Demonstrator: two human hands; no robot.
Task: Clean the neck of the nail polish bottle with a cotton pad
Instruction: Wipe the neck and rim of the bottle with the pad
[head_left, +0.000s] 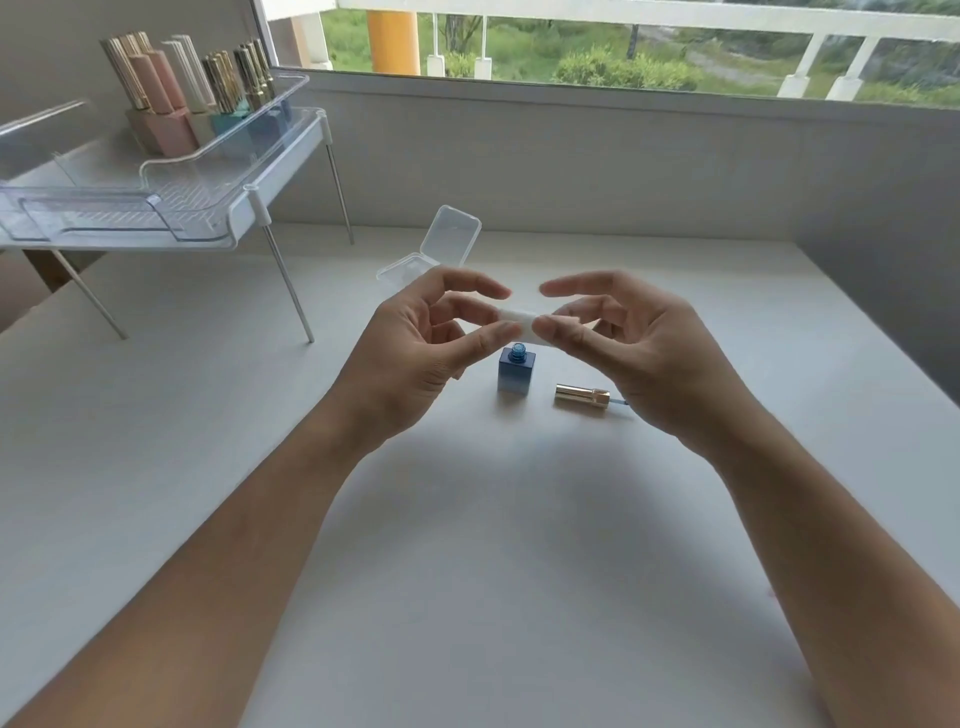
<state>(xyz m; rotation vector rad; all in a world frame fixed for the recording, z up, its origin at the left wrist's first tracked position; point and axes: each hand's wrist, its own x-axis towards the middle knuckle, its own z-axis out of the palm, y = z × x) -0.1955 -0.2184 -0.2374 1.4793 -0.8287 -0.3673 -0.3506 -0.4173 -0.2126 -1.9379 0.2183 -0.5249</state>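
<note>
A square blue nail polish bottle (516, 372) stands uncapped on the white table, its threaded neck bare. Its gold cap with brush (582, 397) lies on its side just to the right. Above the bottle, a white cotton pad (521, 318) is pinched from both sides: my left hand (421, 343) holds its left end between thumb and fingers, and my right hand (628, 348) holds its right end. The pad hovers a little above the neck without touching it.
A small clear plastic box (441, 249) with its lid up sits behind my hands. At the back left a raised clear tray (228, 171) on thin metal legs holds several capped polish bottles (171, 98). A grey wall and a window run along the back.
</note>
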